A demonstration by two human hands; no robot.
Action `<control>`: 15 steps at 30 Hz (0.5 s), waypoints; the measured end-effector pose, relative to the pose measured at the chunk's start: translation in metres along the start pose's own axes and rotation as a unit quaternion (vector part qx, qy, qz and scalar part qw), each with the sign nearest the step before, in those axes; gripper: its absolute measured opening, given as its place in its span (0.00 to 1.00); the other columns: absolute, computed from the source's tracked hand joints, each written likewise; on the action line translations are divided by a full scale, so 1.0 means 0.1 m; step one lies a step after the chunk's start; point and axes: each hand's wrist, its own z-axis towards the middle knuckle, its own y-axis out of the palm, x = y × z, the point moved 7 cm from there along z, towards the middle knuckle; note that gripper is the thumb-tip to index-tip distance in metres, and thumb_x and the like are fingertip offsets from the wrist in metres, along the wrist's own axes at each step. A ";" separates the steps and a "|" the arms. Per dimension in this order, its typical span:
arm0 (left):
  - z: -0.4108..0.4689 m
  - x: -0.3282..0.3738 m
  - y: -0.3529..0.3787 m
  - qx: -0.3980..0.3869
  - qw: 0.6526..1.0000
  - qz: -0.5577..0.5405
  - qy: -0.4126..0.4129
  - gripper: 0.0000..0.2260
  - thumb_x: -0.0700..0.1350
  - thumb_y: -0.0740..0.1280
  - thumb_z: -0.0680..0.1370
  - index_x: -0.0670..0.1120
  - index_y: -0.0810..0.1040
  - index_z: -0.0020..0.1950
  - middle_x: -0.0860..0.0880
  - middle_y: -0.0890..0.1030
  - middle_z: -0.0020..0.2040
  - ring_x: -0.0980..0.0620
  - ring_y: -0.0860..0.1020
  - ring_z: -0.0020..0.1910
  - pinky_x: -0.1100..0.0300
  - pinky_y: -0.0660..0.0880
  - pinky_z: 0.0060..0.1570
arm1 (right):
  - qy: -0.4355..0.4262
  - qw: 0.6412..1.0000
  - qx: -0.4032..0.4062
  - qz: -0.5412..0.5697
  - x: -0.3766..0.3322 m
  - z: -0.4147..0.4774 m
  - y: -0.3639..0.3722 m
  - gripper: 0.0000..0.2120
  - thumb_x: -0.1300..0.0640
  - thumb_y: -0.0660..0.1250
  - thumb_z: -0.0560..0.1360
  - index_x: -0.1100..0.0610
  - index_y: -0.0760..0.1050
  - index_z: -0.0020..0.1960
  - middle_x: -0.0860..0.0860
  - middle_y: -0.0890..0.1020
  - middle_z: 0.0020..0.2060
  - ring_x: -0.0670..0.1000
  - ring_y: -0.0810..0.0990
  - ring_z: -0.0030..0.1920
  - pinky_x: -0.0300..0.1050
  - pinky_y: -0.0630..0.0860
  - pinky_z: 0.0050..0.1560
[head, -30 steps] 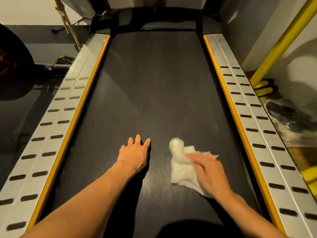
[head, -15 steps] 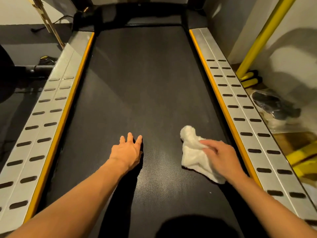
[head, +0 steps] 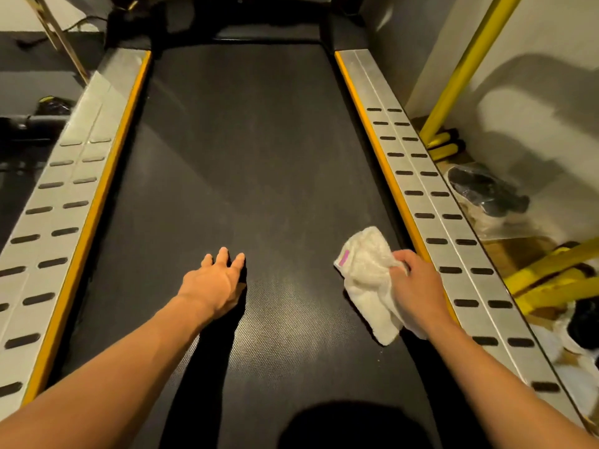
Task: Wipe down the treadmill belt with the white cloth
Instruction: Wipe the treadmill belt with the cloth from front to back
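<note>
The black treadmill belt runs away from me between two silver side rails. A crumpled white cloth with a small pink label lies on the belt near its right edge. My right hand grips the cloth and presses it onto the belt, close to the right rail's yellow strip. My left hand rests flat on the belt's middle, palm down, fingers slightly apart, holding nothing.
Slotted silver side rails with yellow strips flank the belt: the left rail and the right rail. A yellow metal frame and bagged dark items sit to the right. The treadmill's black front hood closes the far end.
My right hand has slid the cloth rightward across the belt, from near the centre to beside the right rail. The left hand has stayed planted on the belt.
</note>
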 end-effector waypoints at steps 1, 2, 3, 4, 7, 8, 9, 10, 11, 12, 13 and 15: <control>-0.01 -0.02 0.00 0.003 1.000 0.004 0.003 0.28 0.56 0.52 0.82 0.52 0.46 0.79 0.46 0.49 0.78 0.41 0.52 0.77 0.44 0.70 0.63 | 0.011 0.999 -0.010 -0.029 0.03 0.07 0.00 0.08 0.57 0.59 0.78 0.53 0.74 0.55 0.50 0.79 0.50 0.51 0.77 0.51 0.39 0.71 0.41; -0.03 -0.03 0.01 0.004 1.000 0.008 0.006 0.28 0.56 0.52 0.82 0.53 0.46 0.79 0.46 0.49 0.78 0.41 0.52 0.77 0.45 0.70 0.63 | 0.002 0.996 -0.034 -0.087 0.05 0.09 0.05 0.10 0.53 0.60 0.79 0.53 0.72 0.59 0.51 0.78 0.53 0.52 0.76 0.53 0.42 0.72 0.44; -0.04 -0.04 0.00 0.005 1.000 0.011 0.008 0.28 0.57 0.52 0.82 0.53 0.46 0.79 0.46 0.49 0.79 0.41 0.52 0.77 0.45 0.70 0.63 | -0.022 0.984 -0.064 -0.163 0.03 0.06 0.14 0.16 0.47 0.61 0.78 0.54 0.70 0.62 0.51 0.76 0.55 0.53 0.74 0.54 0.45 0.72 0.48; -0.04 -0.03 0.00 0.007 1.000 0.012 0.009 0.28 0.57 0.52 0.82 0.53 0.46 0.79 0.46 0.48 0.79 0.42 0.52 0.77 0.45 0.70 0.63 | -0.048 0.966 -0.088 -0.238 0.02 -0.01 0.25 0.21 0.42 0.61 0.76 0.54 0.68 0.62 0.51 0.74 0.56 0.53 0.72 0.55 0.48 0.72 0.51; -0.05 -0.01 0.00 0.007 1.000 -0.003 0.005 0.28 0.56 0.52 0.82 0.52 0.46 0.79 0.46 0.47 0.79 0.41 0.51 0.77 0.44 0.69 0.64 | -0.158 0.939 -0.077 -0.294 -0.19 -0.36 0.52 0.18 0.45 0.63 0.76 0.55 0.68 0.58 0.52 0.73 0.52 0.54 0.72 0.52 0.47 0.69 0.48; -0.06 -0.01 0.01 0.004 1.000 -0.007 0.004 0.28 0.56 0.52 0.82 0.52 0.46 0.79 0.46 0.47 0.79 0.41 0.50 0.77 0.43 0.68 0.65 | -0.184 0.943 -0.086 -0.264 -0.27 -0.51 0.61 0.15 0.48 0.64 0.76 0.56 0.68 0.57 0.52 0.73 0.51 0.54 0.72 0.50 0.46 0.68 0.46; -0.06 -0.01 0.01 0.002 1.000 -0.010 0.005 0.28 0.56 0.52 0.82 0.52 0.46 0.79 0.46 0.47 0.79 0.41 0.50 0.77 0.43 0.68 0.66 | -0.201 0.946 -0.111 -0.230 -0.33 -0.64 0.71 0.13 0.51 0.65 0.76 0.55 0.68 0.57 0.50 0.72 0.50 0.54 0.72 0.50 0.46 0.67 0.46; -0.07 -0.02 0.02 0.000 1.000 -0.012 0.006 0.28 0.56 0.52 0.82 0.52 0.46 0.79 0.46 0.47 0.79 0.41 0.50 0.77 0.43 0.68 0.66 | -0.216 0.946 -0.141 -0.196 -0.39 -0.76 0.80 0.13 0.52 0.65 0.76 0.53 0.67 0.57 0.47 0.72 0.50 0.52 0.71 0.51 0.45 0.67 0.47; -0.09 -0.04 0.02 -0.002 1.000 -0.012 0.008 0.28 0.56 0.52 0.82 0.53 0.46 0.79 0.46 0.47 0.79 0.41 0.50 0.78 0.43 0.68 0.66 | -0.225 0.946 -0.165 -0.163 -0.45 -0.82 0.84 0.13 0.53 0.65 0.75 0.51 0.67 0.57 0.44 0.72 0.50 0.50 0.71 0.51 0.44 0.68 0.48; -0.11 -0.07 0.03 -0.004 1.000 -0.012 0.010 0.27 0.56 0.52 0.82 0.53 0.47 0.79 0.46 0.47 0.79 0.41 0.50 0.78 0.43 0.67 0.66 | -0.220 0.952 -0.168 -0.127 -0.50 -0.81 0.82 0.14 0.54 0.66 0.74 0.48 0.67 0.57 0.42 0.73 0.50 0.48 0.72 0.51 0.43 0.69 0.48; -0.14 -0.10 0.04 -0.006 1.000 -0.012 0.011 0.27 0.56 0.52 0.82 0.53 0.47 0.79 0.46 0.47 0.79 0.41 0.50 0.78 0.42 0.67 0.67 | -0.206 0.963 -0.149 -0.086 -0.53 -0.71 0.75 0.15 0.55 0.66 0.73 0.46 0.68 0.57 0.41 0.74 0.50 0.46 0.73 0.50 0.42 0.70 0.48; -0.19 -0.15 0.07 -0.004 1.000 -0.015 0.012 0.27 0.55 0.52 0.82 0.52 0.48 0.79 0.46 0.48 0.79 0.41 0.50 0.78 0.41 0.63 0.69 | -0.166 0.982 -0.074 -0.043 -0.48 -0.39 0.54 0.18 0.58 0.66 0.72 0.47 0.69 0.59 0.43 0.76 0.50 0.45 0.74 0.49 0.44 0.71 0.46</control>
